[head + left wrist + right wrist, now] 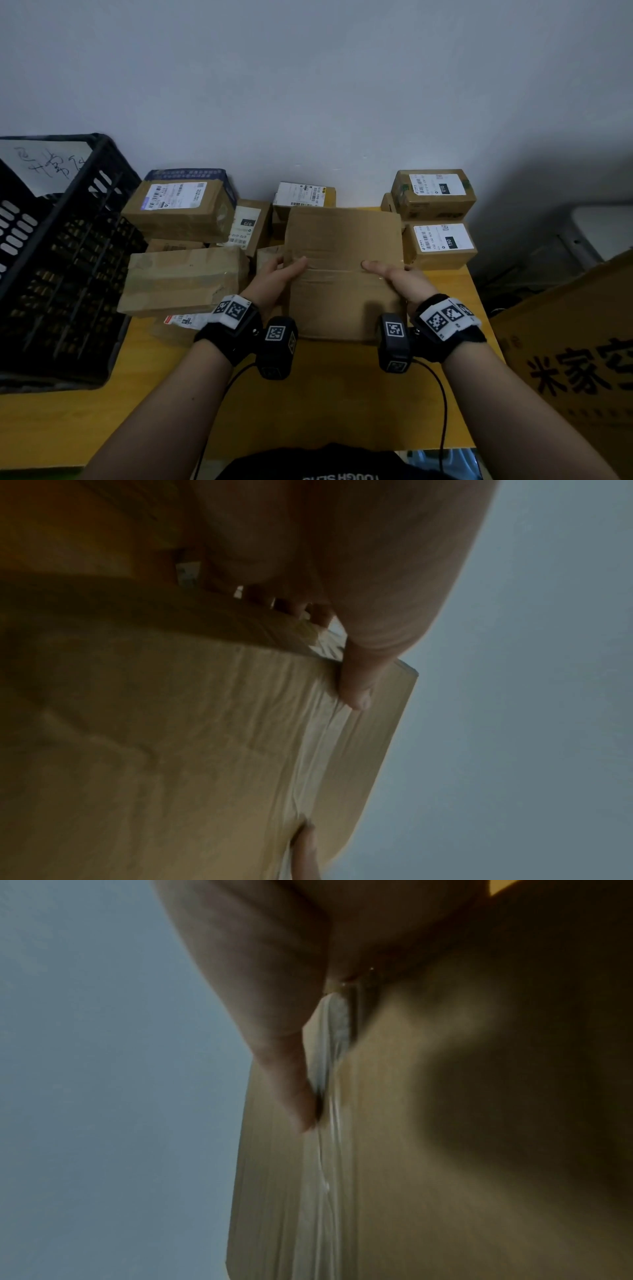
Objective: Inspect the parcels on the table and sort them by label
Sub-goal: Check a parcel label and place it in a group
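A flat brown cardboard parcel (344, 274) sits in the middle of the head view, held up over the yellow table (325, 394) with a plain taped side facing the camera; no label shows on that side. The left hand (274, 279) grips its left edge, thumb laid across the front along the strip of clear tape, the other fingers curled behind. The right hand (399, 279) grips the right edge the same way, its thumb pointing inward on the tape. In the left wrist view the thumb (359, 685) presses on the cardboard near the top edge, and in the right wrist view the thumb (294, 1096) presses beside the crinkled tape (329, 1123).

Behind the parcel, toward the grey wall (308, 85), more boxes lie on the table. At centre left a box with a white label (180, 209) rests on top of others, with a long crumpled taped box (185, 277) below it in the frame. A small box marked 070 (248, 226) stands just left of the held parcel, and a yellow-edged labelled box (305, 195) peeks over its top. At centre right two labelled boxes sit one behind the other, the farther marked 010 (435, 193), the nearer marked 150 (442, 245).

A black plastic crate (58, 260) fills the left side. A large carton with printed characters (575, 359) shows at lower right.
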